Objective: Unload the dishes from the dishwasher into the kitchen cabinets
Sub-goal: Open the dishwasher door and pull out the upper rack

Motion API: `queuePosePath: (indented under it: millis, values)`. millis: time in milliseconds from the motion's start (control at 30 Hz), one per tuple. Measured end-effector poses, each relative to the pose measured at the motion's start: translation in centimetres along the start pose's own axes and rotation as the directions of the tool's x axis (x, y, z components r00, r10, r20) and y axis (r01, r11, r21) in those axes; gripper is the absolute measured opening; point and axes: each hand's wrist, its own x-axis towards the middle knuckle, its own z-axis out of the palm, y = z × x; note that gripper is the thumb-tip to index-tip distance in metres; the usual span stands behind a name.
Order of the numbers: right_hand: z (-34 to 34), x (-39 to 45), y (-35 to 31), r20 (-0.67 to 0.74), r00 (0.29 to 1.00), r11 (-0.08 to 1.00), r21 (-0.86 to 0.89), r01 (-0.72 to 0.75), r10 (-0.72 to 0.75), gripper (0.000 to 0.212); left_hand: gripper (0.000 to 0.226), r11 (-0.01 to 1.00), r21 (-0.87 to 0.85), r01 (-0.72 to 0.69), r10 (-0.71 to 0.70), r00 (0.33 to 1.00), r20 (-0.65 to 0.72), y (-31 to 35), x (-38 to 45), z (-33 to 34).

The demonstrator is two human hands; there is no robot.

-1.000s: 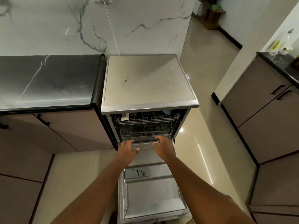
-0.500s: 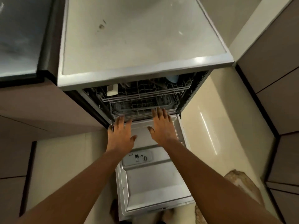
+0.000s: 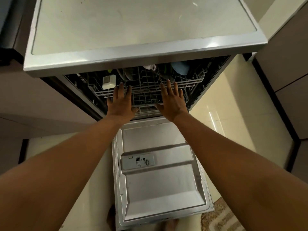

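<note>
Left hand (image 3: pixel 120 104): fingers straight and slightly spread, palm down, tips at the front rail of the upper rack (image 3: pixel 146 87); gripped nothing. Right hand (image 3: pixel 172 101): likewise flat and spread, thumb out toward the middle, fingertips at the same rail further right; whether the tips actually touched the wire could not be told. Both hands well apart from each other, forearms stretched out over the lowered dishwasher door (image 3: pixel 160 180).

Inside the upper rack, still within the dishwasher (image 3: pixel 143 54): a blue cup (image 3: pixel 180 68) at the back right, a white piece (image 3: pixel 150 67) near the middle, dark plates (image 3: pixel 127 75) standing left of centre, a small white box (image 3: pixel 109 82) clipped at the left end. Below, the lower rack (image 3: pixel 146 104), dim and hard to read.

On the door's inner face, a detergent dispenser (image 3: pixel 138 161) with a round knob. Beyond, cream floor tiles (image 3: pixel 221 117), brown cabinets (image 3: pixel 283 67) to the right, and a striped mat (image 3: pixel 223 215) at the lower right corner.
</note>
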Motion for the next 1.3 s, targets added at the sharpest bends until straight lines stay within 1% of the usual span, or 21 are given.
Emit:
queuePosePath:
  millis: [100,133,267,400,533,633,767,900,1067,1200,1300]
  values:
    - [0.0,1.2,1.0,0.022,0.999,0.999,-0.020,0.032,-0.032,0.086,0.091,1.000,-0.015,0.007,-0.006,0.999,0.037,-0.2,0.6,1.1]
    - [-0.1,1.6,1.2,0.026,0.999,0.999,-0.026,0.037,-0.037,0.086,0.091,1.000,-0.007,0.006,-0.006,1.000,0.025,-0.2,0.7,1.4]
    - [-0.1,2.5,1.7,0.033,0.999,0.999,-0.019,0.038,-0.038,0.088,0.096,1.000,-0.024,0.006,-0.008,0.996,-0.091,-0.1,0.6,2.3]
    - [0.0,1.6,1.4,0.046,0.999,1.000,0.010,0.020,-0.020,0.095,0.097,0.999,-0.026,0.022,-0.025,0.995,-0.098,-0.1,0.2,2.0]
    - [0.0,-0.7,1.7,0.060,0.998,1.000,0.003,0.027,-0.027,0.091,0.096,0.999,0.021,0.048,-0.045,0.992,-0.119,0.2,-1.9,2.4]
    - [0.5,-3.0,1.6,0.125,0.992,0.999,-0.039,0.018,-0.013,0.095,0.099,0.994,0.048,0.098,-0.096,0.994,-0.049,0.9,-4.1,2.8]
    - [1.2,-6.2,1.7,0.189,0.982,0.998,-0.059,-0.010,0.021,0.099,0.101,0.995,0.038,0.096,-0.097,0.995,0.024,1.9,-7.6,4.1]
    - [1.9,-9.9,1.5,0.215,0.977,0.997,-0.077,0.013,0.004,0.099,0.100,0.998,0.019,0.064,-0.064,0.998,0.006,1.9,-11.1,5.7]
    - [2.5,-13.8,0.8,0.210,0.977,0.998,-0.064,-0.019,0.032,0.100,0.102,0.999,0.019,0.043,-0.043,0.999,-0.026,2.0,-14.9,6.6]
    - [2.8,-16.0,0.2,0.211,0.976,0.997,-0.071,-0.039,0.054,0.098,0.101,0.999,-0.031,0.010,-0.012,0.998,-0.063,1.7,-16.9,7.5]
    - [3.2,-17.6,-0.1,0.209,0.975,0.995,-0.075,-0.061,0.075,0.100,0.099,1.000,0.021,-0.008,0.009,0.997,-0.071,1.5,-18.6,7.9]
